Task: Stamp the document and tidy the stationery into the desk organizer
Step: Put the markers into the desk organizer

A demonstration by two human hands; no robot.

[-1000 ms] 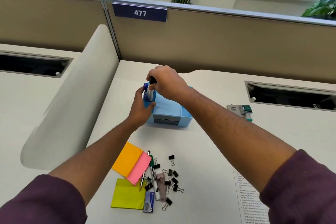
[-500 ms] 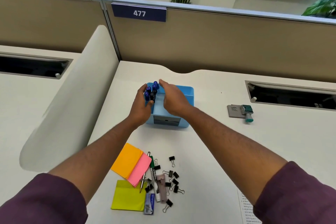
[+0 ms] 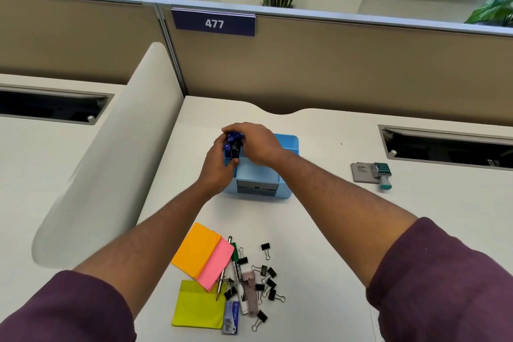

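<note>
Both hands at the blue organizer [image 3: 280,172], desk [image 3: 333,230] centre. Left hand [image 3: 218,168] wraps the markers [image 3: 231,146] from 9 o'clock, fingers curled round the bunch. Right hand [image 3: 256,143] cups over their caps from 3 o'clock, fingers bent onto them. Markers stand upright in the organizer's left compartment. Stamp [image 3: 381,175] on its pad [image 3: 362,172] at 3 o'clock, well apart. Sticky notes [image 3: 200,251], pens [image 3: 238,272], binder clips [image 3: 268,282] at 6 o'clock.

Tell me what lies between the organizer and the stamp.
Head view: only bare desk between the organizer and the stamp, which rests partly on its grey pad.
</note>
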